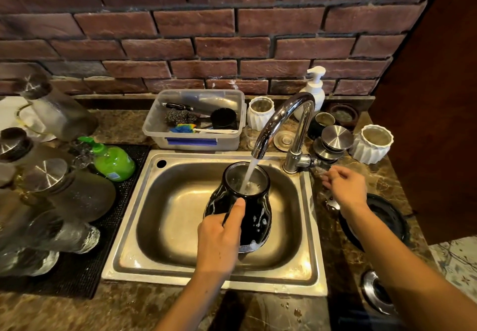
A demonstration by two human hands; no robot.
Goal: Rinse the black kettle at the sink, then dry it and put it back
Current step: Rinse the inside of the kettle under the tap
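Note:
The black kettle [254, 212] hangs over the steel sink [178, 217], tilted a little, its open mouth under the chrome tap [281, 121]. Water runs from the spout into the mouth and foams inside. Soap suds streak the kettle's side. My left hand [219, 240] is shut on the kettle's handle, thumb pressed up along it near the rim. My right hand [344, 186] is at the tap's side lever, fingers loosely curled at its tip, holding nothing. The kettle's black lid [387, 217] lies on the counter under my right forearm.
A green soap bottle [113, 161] and several glass jars with metal lids [64, 194] stand on a black mat at left. Behind the sink sit a clear tub [196, 119] with scourers, white ribbed cups [371, 142], a white pump bottle [313, 89] and steel lids [335, 138].

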